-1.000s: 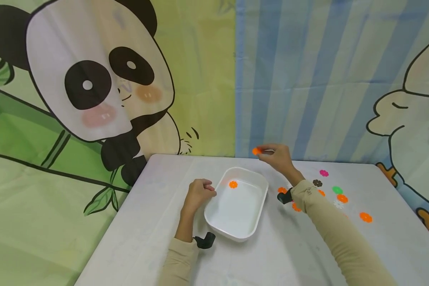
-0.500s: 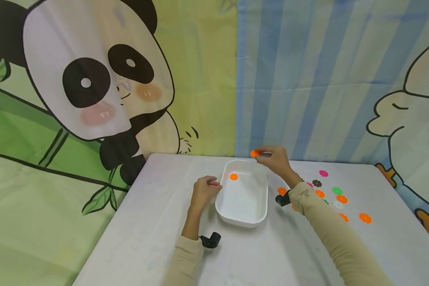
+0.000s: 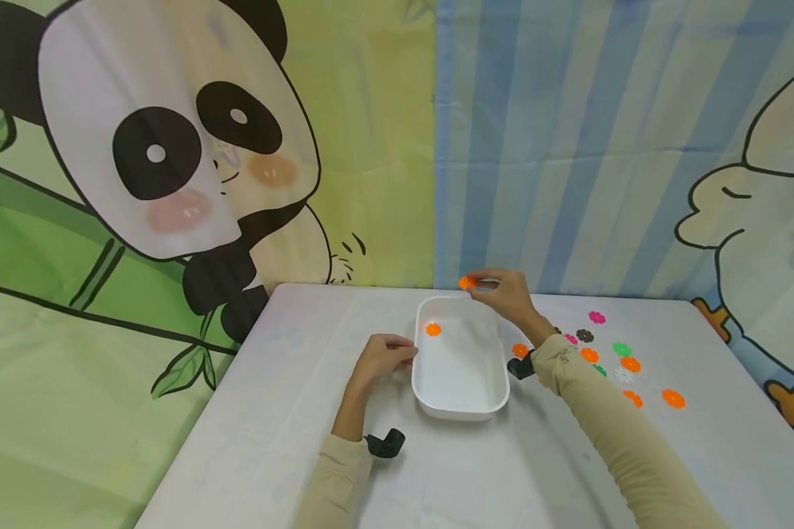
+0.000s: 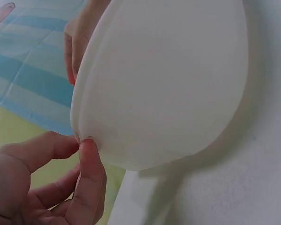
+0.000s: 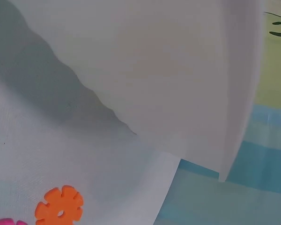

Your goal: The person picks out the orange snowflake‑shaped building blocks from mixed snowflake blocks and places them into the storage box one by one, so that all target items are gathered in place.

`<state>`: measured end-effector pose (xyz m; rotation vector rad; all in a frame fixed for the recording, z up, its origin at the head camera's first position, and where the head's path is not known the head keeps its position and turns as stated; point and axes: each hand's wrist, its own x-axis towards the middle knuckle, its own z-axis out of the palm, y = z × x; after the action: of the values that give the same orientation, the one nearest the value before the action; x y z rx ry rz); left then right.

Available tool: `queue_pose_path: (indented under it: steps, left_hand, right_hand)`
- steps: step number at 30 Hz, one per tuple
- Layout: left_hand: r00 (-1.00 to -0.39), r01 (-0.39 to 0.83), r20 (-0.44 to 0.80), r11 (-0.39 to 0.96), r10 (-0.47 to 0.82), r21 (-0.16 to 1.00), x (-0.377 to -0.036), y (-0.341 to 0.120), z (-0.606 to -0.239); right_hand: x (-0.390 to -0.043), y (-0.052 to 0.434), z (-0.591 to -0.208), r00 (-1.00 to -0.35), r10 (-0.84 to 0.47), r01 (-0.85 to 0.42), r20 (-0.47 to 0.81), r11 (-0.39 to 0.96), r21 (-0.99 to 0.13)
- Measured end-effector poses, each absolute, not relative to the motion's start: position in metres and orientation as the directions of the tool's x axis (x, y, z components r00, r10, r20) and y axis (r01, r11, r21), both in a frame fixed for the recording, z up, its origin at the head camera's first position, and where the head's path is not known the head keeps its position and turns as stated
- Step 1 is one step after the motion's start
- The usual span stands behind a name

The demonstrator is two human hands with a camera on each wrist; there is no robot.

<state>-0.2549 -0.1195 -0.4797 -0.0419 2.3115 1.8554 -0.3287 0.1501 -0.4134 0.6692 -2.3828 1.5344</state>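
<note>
My left hand [image 3: 385,355] pinches the left rim of a white plastic tray [image 3: 459,416]; in the left wrist view, its thumb and a finger meet on the edge of the tray [image 4: 164,79]. Inside the tray, toward its far left, lies one orange flower-shaped plastic disc [image 3: 433,329]. Above the tray's far right corner, my right hand [image 3: 506,295] pinches another orange flower-shaped disc [image 3: 466,282] between thumb and fingertips. The right hand barely shows in the right wrist view, where the tray wall [image 5: 168,70] fills much of the frame.
Several loose flower-shaped discs lie right of the tray, among them a pink one [image 3: 597,317], a green one [image 3: 622,349], a white one [image 3: 623,375] and an orange one [image 3: 673,399]. The white table [image 3: 291,411] ends at a printed curtain [image 3: 377,147] behind.
The tray has shifted right and turned straighter, with my left hand moving right along with it. My right hand, still holding its orange disc, has drifted slightly left.
</note>
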Motion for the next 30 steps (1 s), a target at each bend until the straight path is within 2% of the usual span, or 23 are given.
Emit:
queue_pose_path:
  steps: [12, 20, 30]
  left_hand:
    - [-0.995, -0.092, -0.096, 0.173, 0.013, 0.981, -0.274, -0.108, -0.492]
    - [-1.000, 0.022, 0.022, 0.144, 0.005, 0.989, -0.274, -0.110, -0.490]
    - [-1.000, 0.012, 0.009, 0.140, 0.021, 0.990, -0.274, -0.110, -0.493]
  right_hand:
    - [-0.318, 0.149, -0.393, -0.828, -0.255, -0.561, 0.500, 0.353, -0.749]
    - [-0.320, 0.136, -0.383, -0.803, -0.244, -0.596, 0.543, 0.338, -0.729]
    - [-0.326, 0.108, -0.380, -0.806, -0.227, -0.590, 0.547, 0.232, -0.774]
